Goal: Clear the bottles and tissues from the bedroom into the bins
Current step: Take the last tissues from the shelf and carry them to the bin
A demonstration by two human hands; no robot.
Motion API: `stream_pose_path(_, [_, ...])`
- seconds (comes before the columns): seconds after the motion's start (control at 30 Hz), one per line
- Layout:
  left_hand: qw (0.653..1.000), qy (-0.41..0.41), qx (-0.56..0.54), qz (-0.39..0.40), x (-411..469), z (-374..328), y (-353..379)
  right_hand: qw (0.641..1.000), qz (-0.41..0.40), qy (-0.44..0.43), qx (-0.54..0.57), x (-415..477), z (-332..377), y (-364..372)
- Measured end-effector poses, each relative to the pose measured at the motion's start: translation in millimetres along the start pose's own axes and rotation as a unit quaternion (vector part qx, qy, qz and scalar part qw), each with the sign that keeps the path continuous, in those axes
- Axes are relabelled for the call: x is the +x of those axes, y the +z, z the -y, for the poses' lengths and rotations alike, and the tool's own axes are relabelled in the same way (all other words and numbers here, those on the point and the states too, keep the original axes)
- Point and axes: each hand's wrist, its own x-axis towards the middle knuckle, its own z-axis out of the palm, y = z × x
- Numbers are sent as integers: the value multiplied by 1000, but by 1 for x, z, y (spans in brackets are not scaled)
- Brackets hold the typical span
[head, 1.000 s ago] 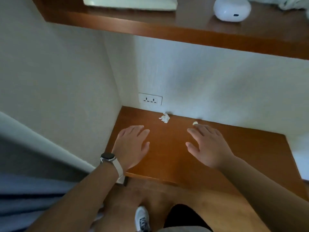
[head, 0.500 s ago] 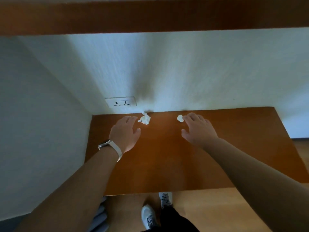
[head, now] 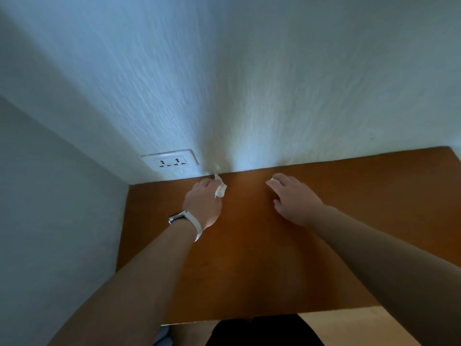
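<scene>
I am pinching tissue [head: 220, 190] just right of socket [head: 170, 161] in left hand [head: 203, 203]; right hand [head: 294, 196], fingers straight, reaching scrap [head: 271, 180] farther right, next needing pinch

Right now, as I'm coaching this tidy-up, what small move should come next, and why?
Probably close the right hand round the small white scrap: it lies open, fingertips just at the scrap, while the left hand seems to pinch the crumpled tissue.

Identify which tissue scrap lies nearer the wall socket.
The larger crumpled scrap by the left hand; the tiny scrap lies farther right, at the right hand.
</scene>
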Motion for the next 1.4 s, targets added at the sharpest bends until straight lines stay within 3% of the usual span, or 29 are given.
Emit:
stream_pose_path(0.3, [998, 16, -56, -40, -25, 2, 5, 997, -45, 16, 63, 8, 1, 9])
stream_pose_path(0.6, [986, -36, -162, 17, -77, -2, -32, 997, -32, 7, 73, -47, 30, -20])
stream_pose_path(0.77, [978, -34, -207, 12, -110, -2, -61, 994, -56, 35, 84, -86, 67, -52])
stream_pose_path(1.2, [957, 111, -263, -46, -178, -43, -118, 984, -144, 98, 36, -209, 126, -106])
stream_pose_path(1.4, [949, 174, -261, -8, -197, -87, -108, 968, -198, 150, 26, -279, 115, -108])
